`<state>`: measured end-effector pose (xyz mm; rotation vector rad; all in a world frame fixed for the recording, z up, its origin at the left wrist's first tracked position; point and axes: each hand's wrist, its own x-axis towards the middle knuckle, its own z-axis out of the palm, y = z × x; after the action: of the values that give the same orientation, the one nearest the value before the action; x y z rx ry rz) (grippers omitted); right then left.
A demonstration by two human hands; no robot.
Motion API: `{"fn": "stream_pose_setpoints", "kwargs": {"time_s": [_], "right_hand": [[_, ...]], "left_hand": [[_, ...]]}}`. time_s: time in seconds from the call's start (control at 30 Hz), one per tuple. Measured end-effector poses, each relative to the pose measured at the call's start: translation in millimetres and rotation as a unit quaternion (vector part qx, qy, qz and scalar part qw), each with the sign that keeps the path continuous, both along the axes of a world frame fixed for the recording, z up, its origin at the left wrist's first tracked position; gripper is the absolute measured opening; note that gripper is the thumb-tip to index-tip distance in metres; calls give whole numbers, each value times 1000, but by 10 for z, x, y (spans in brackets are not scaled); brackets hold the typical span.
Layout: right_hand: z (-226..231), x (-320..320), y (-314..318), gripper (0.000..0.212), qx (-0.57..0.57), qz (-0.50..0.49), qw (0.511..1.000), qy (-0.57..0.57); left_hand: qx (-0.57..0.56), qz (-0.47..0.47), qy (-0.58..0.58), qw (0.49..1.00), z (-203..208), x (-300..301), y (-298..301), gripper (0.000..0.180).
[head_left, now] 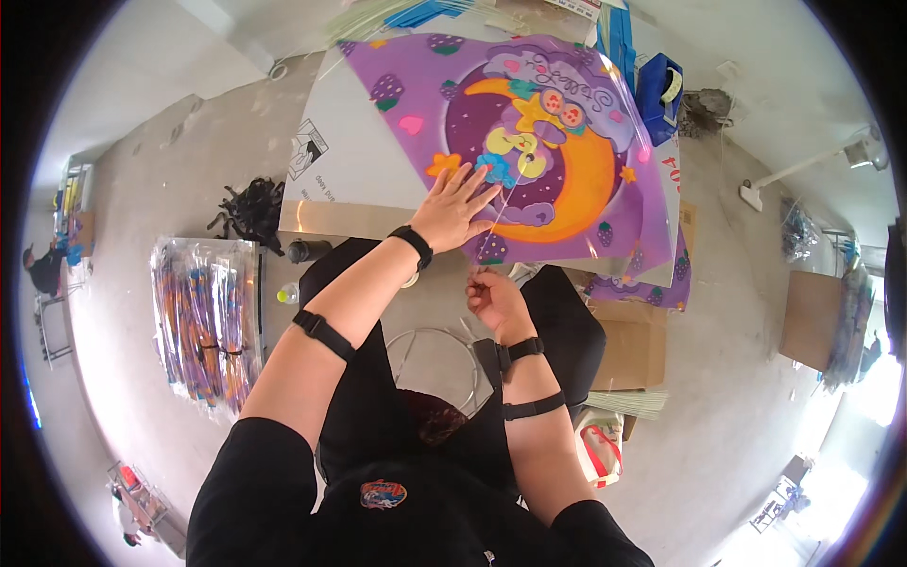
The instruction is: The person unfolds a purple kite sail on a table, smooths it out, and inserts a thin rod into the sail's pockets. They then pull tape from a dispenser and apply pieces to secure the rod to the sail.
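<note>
A purple kite sheet (406, 142), printed with an orange moon, stars and strawberries, lies over a white board (350, 194) in front of me. My left hand (455, 205) rests flat on the kite, fingers spread, beside the blue part of its print. Below the kite's near corner, my right hand (494, 298) is closed in a pinch. A thin white string (508, 196) runs from its fingertips up across the print. Part of another purple printed sheet (669, 283) shows under the board's right side.
A blue tape dispenser (659, 97) stands at the board's right edge. Black straps (253, 213) and a plastic-wrapped colourful bundle (203, 326) lie on the left. Cardboard (628, 350), pale sticks (635, 404) and a red-handled bag (600, 454) sit at right. Another person (45, 271) is far left.
</note>
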<state>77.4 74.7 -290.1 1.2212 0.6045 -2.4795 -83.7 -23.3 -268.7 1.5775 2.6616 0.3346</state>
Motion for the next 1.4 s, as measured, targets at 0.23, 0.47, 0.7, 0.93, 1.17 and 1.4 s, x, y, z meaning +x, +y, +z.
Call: {"fn": "stream_pose_setpoints", "kwargs": {"time_s": [0.23,0.47,0.7,0.93,1.17,1.4], "right_hand": [[19,-27,-69,6,6,52,998,26],[-74,25,-101,4,-40,66,997,14],[-35,99,-26,8,19,94,995,4],[241,50,-18,20,784,187,571,154],[357,-200,-3,31,841,224,425,251],[289,-284,6,20,813,219,455,288]], "left_hand": [[-20,156,-59,986,37,180,-430,65],[0,184,-2,983,-60,200,-384,66],[9,194,-7,981,-89,110,-322,64],[47,220,25,974,-197,6,-258,61],[46,232,13,972,-209,26,-231,63],[61,235,13,970,-200,19,-241,62]]}}
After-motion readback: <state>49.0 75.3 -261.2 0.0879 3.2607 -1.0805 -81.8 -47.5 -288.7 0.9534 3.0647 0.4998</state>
